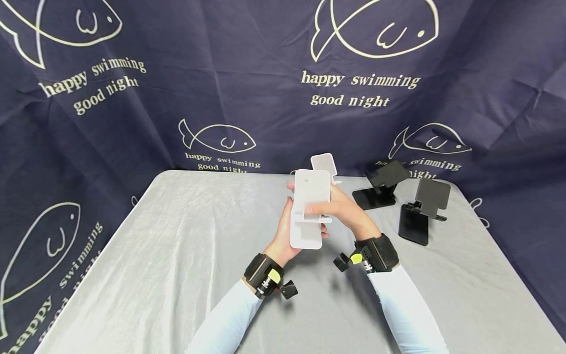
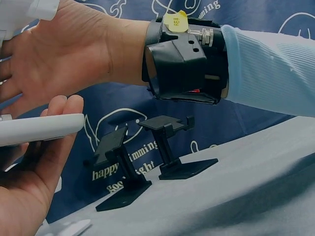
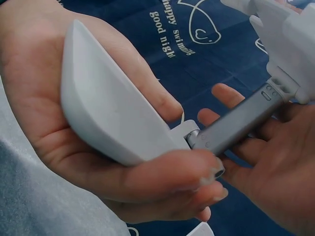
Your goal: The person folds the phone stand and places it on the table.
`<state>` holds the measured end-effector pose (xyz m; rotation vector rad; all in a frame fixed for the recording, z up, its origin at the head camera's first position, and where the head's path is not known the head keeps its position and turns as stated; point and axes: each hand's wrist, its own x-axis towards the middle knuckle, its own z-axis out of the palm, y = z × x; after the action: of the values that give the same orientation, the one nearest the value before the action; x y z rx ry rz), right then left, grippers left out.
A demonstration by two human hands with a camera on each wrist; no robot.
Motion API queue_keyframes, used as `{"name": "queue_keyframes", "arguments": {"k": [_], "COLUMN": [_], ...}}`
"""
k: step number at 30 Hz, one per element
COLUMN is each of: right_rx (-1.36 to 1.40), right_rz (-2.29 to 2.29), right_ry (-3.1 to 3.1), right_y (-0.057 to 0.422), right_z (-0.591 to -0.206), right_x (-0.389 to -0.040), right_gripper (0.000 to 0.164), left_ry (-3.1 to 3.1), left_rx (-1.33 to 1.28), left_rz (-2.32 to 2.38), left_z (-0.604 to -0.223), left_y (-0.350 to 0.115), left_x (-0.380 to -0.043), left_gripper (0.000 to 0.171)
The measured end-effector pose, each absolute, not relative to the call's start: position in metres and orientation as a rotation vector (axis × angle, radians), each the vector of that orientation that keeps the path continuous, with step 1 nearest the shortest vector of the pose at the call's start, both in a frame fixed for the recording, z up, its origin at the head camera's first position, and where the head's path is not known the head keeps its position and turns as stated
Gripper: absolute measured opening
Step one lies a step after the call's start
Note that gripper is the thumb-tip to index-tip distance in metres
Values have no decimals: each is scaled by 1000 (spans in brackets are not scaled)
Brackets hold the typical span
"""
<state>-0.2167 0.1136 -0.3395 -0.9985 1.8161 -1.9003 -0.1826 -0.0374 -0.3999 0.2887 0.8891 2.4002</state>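
A person in light blue sleeves (image 1: 234, 314) holds a white stand (image 1: 312, 189) in 2 hands above the middle of a table (image 1: 177, 246) draped in pale grey cloth. The left hand (image 1: 284, 238) grips the stand's base, its fingers wrapped closely around the white slab, while the right hand (image 1: 347, 209) clasps the panel with the thumb pressed across its front, just above the lip. A grey metal stem (image 3: 236, 121) joins the 2 parts, seen from the right wrist. Another white stand (image 1: 324, 163) is partly hidden behind the hands, near the table's far edge. At right, 2 black stands (image 1: 433, 196) sit near each other, panels tilted above flat bases. Black wristbands (image 1: 382, 253) circle both wrists. A navy curtain (image 1: 265, 59) printed with white fish and the words "happy swimming good night" hangs behind.
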Motion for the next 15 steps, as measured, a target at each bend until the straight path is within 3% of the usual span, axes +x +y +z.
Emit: {"name": "queue_keyframes", "arguments": {"k": [15], "right_rx": [-956], "right_rz": [-1845], "right_ry": [1903], "right_y": [118], "right_z": [-342], "right_x": [-215], "right_gripper": [63], "left_ry": [879], "left_rx": [285], "left_rz": [2395], "left_z": [-409], "left_y": [-34], "left_x": [-185], "left_gripper": [70]}}
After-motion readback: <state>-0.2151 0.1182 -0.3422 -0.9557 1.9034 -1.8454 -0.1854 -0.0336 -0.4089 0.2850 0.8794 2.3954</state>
